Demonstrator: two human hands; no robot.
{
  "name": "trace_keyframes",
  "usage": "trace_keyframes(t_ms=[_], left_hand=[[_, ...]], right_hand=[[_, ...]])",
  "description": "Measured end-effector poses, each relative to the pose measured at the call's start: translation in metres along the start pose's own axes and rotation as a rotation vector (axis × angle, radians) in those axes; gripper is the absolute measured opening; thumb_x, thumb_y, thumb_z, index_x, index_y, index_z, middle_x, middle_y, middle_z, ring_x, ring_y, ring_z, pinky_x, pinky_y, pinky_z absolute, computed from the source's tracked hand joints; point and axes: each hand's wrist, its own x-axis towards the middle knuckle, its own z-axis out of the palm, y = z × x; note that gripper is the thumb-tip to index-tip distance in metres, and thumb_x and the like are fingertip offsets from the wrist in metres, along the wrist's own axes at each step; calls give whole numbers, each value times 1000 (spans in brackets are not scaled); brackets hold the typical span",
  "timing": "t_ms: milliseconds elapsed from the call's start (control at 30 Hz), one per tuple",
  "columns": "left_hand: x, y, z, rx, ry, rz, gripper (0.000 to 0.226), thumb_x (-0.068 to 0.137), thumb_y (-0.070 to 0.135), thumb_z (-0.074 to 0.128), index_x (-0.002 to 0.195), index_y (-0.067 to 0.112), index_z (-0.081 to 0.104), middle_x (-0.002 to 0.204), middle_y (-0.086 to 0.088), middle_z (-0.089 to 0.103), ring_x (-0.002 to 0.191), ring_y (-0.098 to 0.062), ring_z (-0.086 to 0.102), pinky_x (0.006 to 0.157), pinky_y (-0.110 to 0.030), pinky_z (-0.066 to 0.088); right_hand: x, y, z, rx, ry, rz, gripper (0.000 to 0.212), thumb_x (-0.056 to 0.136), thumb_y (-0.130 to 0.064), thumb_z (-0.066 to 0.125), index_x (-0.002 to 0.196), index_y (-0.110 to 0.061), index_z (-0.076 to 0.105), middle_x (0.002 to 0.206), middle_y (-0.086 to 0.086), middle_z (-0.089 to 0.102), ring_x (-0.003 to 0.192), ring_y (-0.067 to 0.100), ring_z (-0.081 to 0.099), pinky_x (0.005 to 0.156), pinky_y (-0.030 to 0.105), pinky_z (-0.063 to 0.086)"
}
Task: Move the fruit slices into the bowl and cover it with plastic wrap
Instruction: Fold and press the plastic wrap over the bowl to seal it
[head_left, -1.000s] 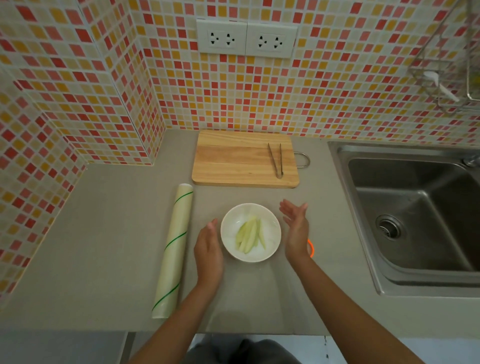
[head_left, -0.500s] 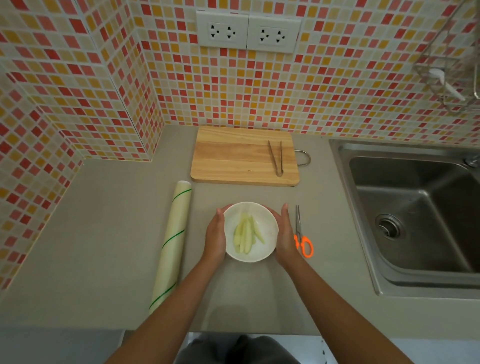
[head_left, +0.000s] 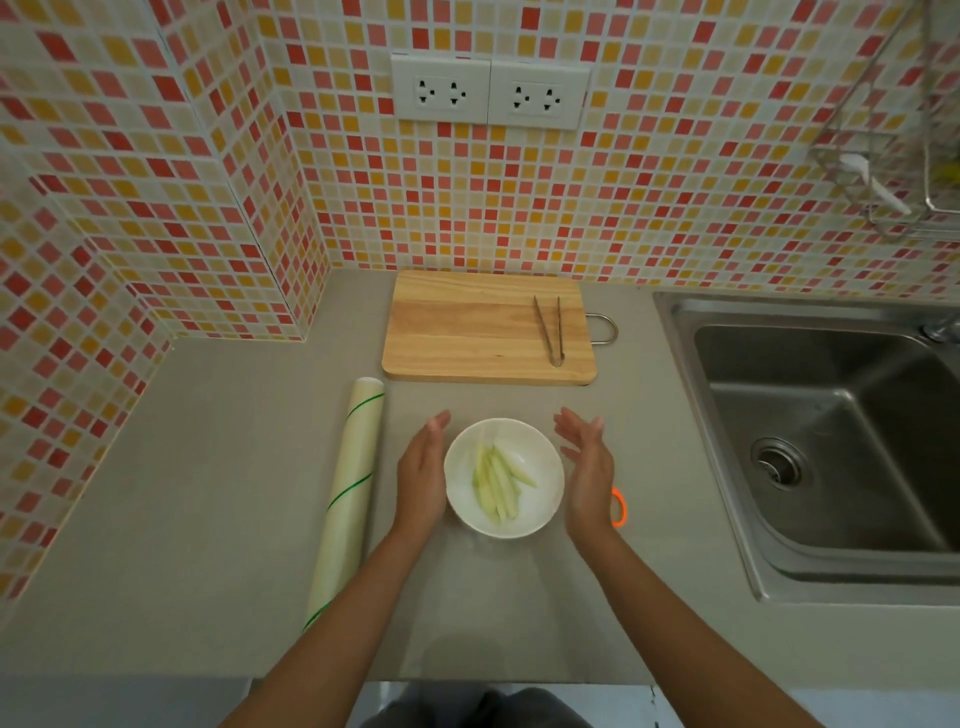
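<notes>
A white bowl (head_left: 540, 512) stands on the grey counter and holds several pale green fruit slices (head_left: 496, 483). A faint sheen over the bowl may be plastic film; I cannot tell for sure. My left hand (head_left: 422, 470) is flat and open just left of the bowl, close to its rim. My right hand (head_left: 587, 467) is open on the bowl's right side, a small gap away. Neither hand holds anything. The roll of plastic wrap (head_left: 347, 496), cream with green stripes, lies lengthwise left of my left hand.
A wooden cutting board (head_left: 467, 332) with metal tongs (head_left: 550, 330) on it lies behind the bowl by the tiled wall. Orange-handled scissors (head_left: 618, 506) peek out behind my right hand. A steel sink (head_left: 831, 441) fills the right side.
Half a second ago both hands cupped the bowl's sides. They have now come off it and spread outward, fingers straight. The bowl stays in place.
</notes>
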Motion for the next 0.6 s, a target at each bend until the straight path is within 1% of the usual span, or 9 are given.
trace_keyframes(t_ms=[67, 133, 233, 300, 367, 433, 467, 533, 600], left_hand=[[10, 12, 10, -143, -140, -129, 55, 101, 49, 21, 131, 18, 56, 134, -3, 60, 120, -12, 55, 102, -28, 41], [13, 18, 17, -198, -218, -246, 61, 99, 53, 18, 126, 17, 59, 126, -7, 64, 112, -19, 61, 96, -34, 47], [8, 10, 18, -269, -230, -325, 61, 99, 54, 18, 118, 18, 64, 120, -11, 67, 112, -27, 62, 100, -42, 47], [5, 4, 19, -260, -192, -366, 58, 99, 55, 21, 104, 21, 69, 109, -9, 70, 104, -26, 65, 96, -39, 49], [4, 1, 22, -193, -167, -398, 57, 98, 56, 25, 100, 20, 69, 102, -7, 71, 99, -24, 65, 92, -37, 50], [5, -4, 23, -131, -167, -385, 62, 97, 58, 27, 105, 14, 70, 102, -7, 72, 97, -22, 66, 89, -36, 51], [7, -6, 21, -59, -155, -345, 64, 96, 59, 27, 101, 13, 71, 96, -5, 73, 92, -20, 67, 83, -34, 52], [10, -7, 13, 156, -121, -212, 68, 94, 62, 25, 87, 13, 71, 82, 1, 72, 79, -14, 67, 67, -27, 50], [14, -9, 7, 240, -132, -85, 66, 95, 61, 24, 85, 14, 69, 82, 4, 71, 76, -6, 66, 65, -22, 48]], right_hand=[[-15, 12, 2, 157, -48, 110, 47, 94, -52, 39, 102, -15, 68, 103, 2, 65, 98, 20, 61, 86, 31, 47], [-21, 15, 8, 253, -26, 216, 41, 95, -45, 44, 105, -14, 68, 106, 8, 63, 105, 24, 59, 99, 40, 44], [-16, 11, 10, 329, -75, 234, 46, 99, -43, 35, 112, -10, 64, 111, 15, 60, 109, 31, 56, 102, 45, 40], [-8, 9, 8, 334, -181, 227, 47, 100, -43, 32, 107, -8, 63, 107, 16, 57, 105, 31, 53, 98, 45, 40], [1, 4, 2, 258, -272, 236, 52, 100, -45, 29, 107, -6, 62, 107, 17, 58, 106, 33, 53, 97, 46, 41], [10, -1, -2, 145, -327, 248, 58, 100, -47, 26, 114, -2, 61, 113, 22, 61, 110, 37, 56, 100, 49, 42], [13, -3, -3, 83, -356, 247, 61, 100, -48, 25, 117, -1, 61, 115, 22, 62, 111, 36, 57, 101, 49, 42], [19, -6, -3, -21, -421, 231, 61, 100, -49, 24, 114, -4, 64, 113, 18, 65, 107, 31, 61, 98, 46, 45], [20, -9, 1, -122, -466, 199, 62, 100, -48, 24, 112, -6, 67, 109, 15, 69, 103, 26, 65, 93, 40, 49]])
